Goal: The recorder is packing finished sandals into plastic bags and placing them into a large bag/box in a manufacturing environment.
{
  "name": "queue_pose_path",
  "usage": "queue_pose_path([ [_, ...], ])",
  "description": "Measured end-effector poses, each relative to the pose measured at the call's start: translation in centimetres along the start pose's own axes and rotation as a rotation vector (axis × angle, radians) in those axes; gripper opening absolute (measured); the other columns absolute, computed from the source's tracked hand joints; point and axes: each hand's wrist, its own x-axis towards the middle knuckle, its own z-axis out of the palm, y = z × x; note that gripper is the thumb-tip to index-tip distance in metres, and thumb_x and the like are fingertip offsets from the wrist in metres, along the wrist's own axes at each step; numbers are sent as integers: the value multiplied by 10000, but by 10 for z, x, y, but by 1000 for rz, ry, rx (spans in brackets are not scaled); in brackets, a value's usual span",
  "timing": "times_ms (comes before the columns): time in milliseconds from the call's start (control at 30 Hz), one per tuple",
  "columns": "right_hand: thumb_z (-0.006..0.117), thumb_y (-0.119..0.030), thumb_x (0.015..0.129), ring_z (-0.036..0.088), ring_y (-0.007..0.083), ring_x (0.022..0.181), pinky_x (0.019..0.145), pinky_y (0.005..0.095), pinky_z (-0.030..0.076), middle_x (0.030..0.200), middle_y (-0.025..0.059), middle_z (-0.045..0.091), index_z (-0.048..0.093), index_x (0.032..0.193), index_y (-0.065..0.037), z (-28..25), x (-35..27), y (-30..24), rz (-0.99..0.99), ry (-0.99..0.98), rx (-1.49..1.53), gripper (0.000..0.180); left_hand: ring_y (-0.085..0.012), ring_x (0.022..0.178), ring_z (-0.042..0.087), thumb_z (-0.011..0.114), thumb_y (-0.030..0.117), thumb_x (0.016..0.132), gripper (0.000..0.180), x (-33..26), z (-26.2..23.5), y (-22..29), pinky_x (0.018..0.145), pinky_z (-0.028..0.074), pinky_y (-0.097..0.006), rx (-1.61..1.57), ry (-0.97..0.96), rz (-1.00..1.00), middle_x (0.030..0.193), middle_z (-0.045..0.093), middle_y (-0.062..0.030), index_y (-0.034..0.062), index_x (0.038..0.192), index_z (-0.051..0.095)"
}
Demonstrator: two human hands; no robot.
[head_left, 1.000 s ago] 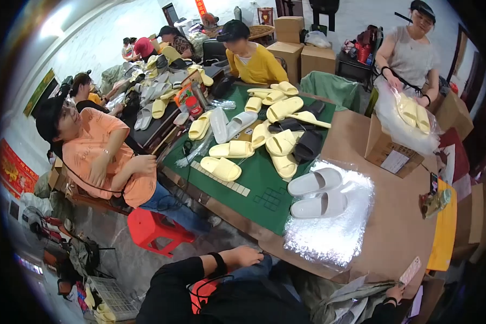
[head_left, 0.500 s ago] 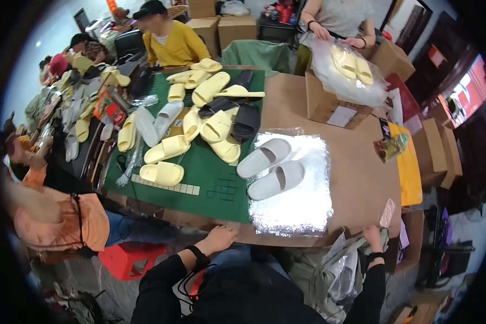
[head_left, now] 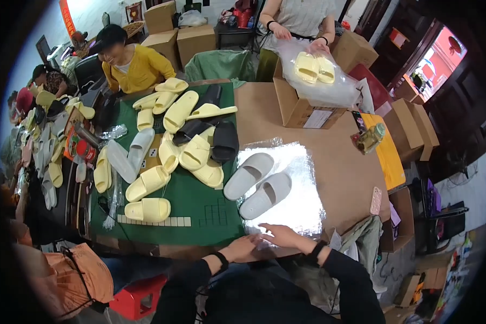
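A pair of grey slide sandals (head_left: 265,195) lies side by side on a shiny, clear plastic bag (head_left: 302,216) in front of me. My right hand (head_left: 282,236) reaches over the bag's near edge, with its fingers apart and pointing left. Beside it, my left hand (head_left: 241,249) rests low at the table's front edge, its fingers stretched toward the bag's near left corner. Neither hand touches the sandals. Both hands look open, though the left fingertips are small and partly blurred against the bag.
Yellow slides (head_left: 148,209) and black slides (head_left: 225,141) are heaped on the green mat (head_left: 210,232). Across the table a person's hands hold bagged yellow slides over a cardboard box (head_left: 308,110). A jar (head_left: 370,137) and a pink phone (head_left: 376,200) lie at the right.
My right hand has left the grey cloth beside the table and come left over the bag's near edge. The left hand has shifted toward the bag. The head view has turned right.
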Motion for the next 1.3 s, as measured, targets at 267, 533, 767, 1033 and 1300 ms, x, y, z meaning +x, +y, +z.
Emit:
queue_pose_path([
  [267, 426, -468, 887, 560, 443, 964, 853, 432, 446, 1024, 309, 571, 310, 1374, -154, 21, 138, 10, 285, 269, 9, 591, -269, 1333, 246, 442, 178, 854, 507, 34, 41, -3, 1077, 194, -409, 513, 29, -26, 1453, 247, -135, 124, 1352, 368],
  [533, 372, -553, 842, 223, 530, 1262, 1042, 552, 151, 1344, 368, 271, 150, 1432, -168, 20, 202, 19, 593, 218, 9, 739, -288, 1307, 299, 434, 135, 842, 424, 25, 72, -11, 1065, 242, -389, 264, 231, -111, 1410, 335, -134, 73, 1259, 479],
  [767, 525, -434, 793, 417, 440, 1163, 972, 465, 345, 1241, 289, 450, 342, 1277, 77, -4, 192, 43, 622, 422, 226, 728, -316, 1251, 374, 426, 158, 849, 451, 49, 64, 16, 1048, 251, -433, 466, 162, -224, 1374, 395, -134, 44, 1286, 451],
  [1033, 609, -223, 805, 482, 274, 994, 861, 337, 384, 1083, 189, 497, 376, 1289, 69, -14, 121, 50, 160, 616, 495, 612, -310, 1276, 324, 472, 222, 822, 384, 46, 64, 10, 1032, 239, -499, 507, 113, -176, 1326, 438, -97, 89, 1173, 557],
  [1300, 626, -166, 801, 394, 322, 1226, 1031, 366, 292, 1289, 223, 436, 432, 1233, 87, -67, 18, 39, 64, 492, 377, 538, -279, 1076, 499, 516, 227, 808, 312, 80, 59, 17, 842, 406, -404, 355, 143, -206, 1083, 560, -132, 230, 1110, 593],
])
